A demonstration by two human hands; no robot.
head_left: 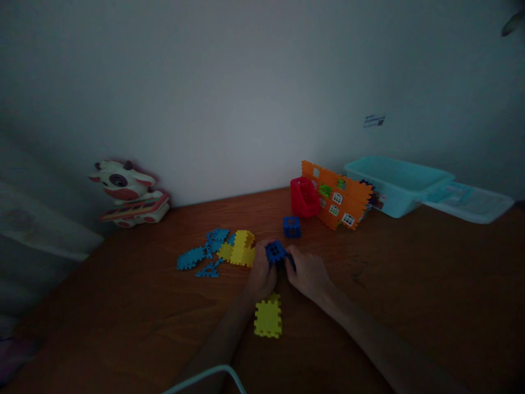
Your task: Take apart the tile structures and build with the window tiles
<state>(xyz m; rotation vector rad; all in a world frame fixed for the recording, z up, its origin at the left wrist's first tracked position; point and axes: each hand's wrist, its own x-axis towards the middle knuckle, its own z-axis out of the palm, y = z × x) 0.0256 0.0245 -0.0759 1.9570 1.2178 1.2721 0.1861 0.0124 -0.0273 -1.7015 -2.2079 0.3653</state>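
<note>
Both hands meet at the middle of the table around dark blue interlocking building panels (275, 251), one showing a window grid. My left hand (262, 273) is closed on the left side of them. The fingers of my right hand (307, 272) pinch the right side, where another dark blue edge shows; whether the panels are joined there I cannot tell. Just behind the hands sits a small dark blue cube-like block (291, 226). Yellow square panels (268, 318) lie in front of my left wrist. Left of the hands are more yellow panels (241, 249) and light blue panels (192, 258).
An orange panel wall (338, 197) with white windows stands at the back right, beside a red piece (304, 198). Behind it is a pale turquoise bin (400, 186) with a clear lid (471, 203) next to it. A toy cow keyboard (129, 194) stands far left against the wall.
</note>
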